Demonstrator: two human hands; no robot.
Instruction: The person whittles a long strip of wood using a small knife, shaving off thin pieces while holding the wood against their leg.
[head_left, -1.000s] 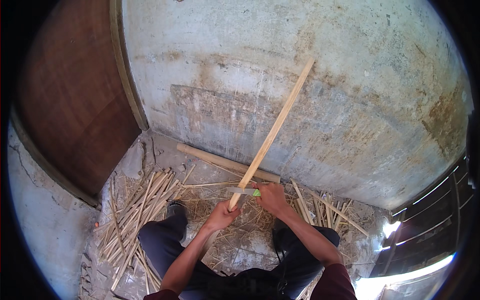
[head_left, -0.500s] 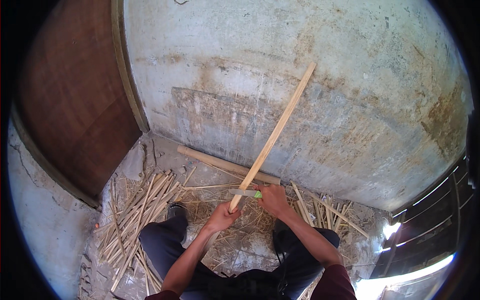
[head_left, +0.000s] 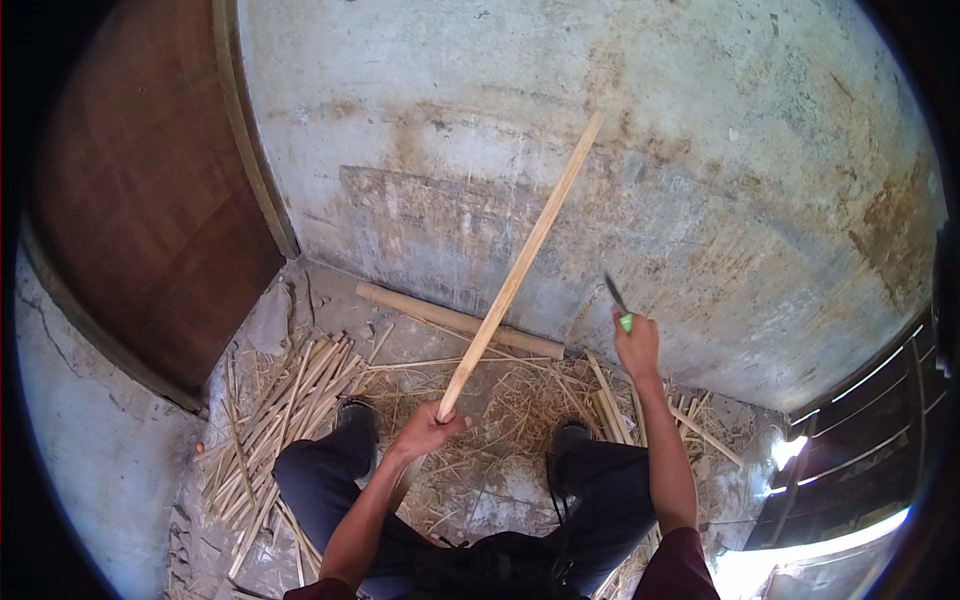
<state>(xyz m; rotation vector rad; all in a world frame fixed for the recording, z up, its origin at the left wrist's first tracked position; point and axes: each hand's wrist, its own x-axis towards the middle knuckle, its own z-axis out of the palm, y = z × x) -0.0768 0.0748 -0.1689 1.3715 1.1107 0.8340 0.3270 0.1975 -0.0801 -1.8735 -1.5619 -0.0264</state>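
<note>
My left hand (head_left: pixel 424 434) is closed around the lower part of a long, pale, split bamboo strip (head_left: pixel 525 255). The strip slants up and to the right in front of the wall, and a short length shows below my hand beside the forearm. Raised to the right, my right hand (head_left: pixel 637 350) grips a knife (head_left: pixel 626 322) with a bright green part at its handle. The knife's dark, narrow blade points up and slightly left, apart from the strip.
A heap of thin strips (head_left: pixel 285 430) lies left of my feet, with more split pieces (head_left: pixel 612 415) on the right. A thick bamboo pole (head_left: pixel 460 320) rests along the stained wall (head_left: pixel 700 230). Shavings litter the floor between my legs. A brown door (head_left: pixel 150 200) stands left.
My right hand has carried the knife up and right, off the strip. My left hand, still holding the strip, has shifted slightly left.
</note>
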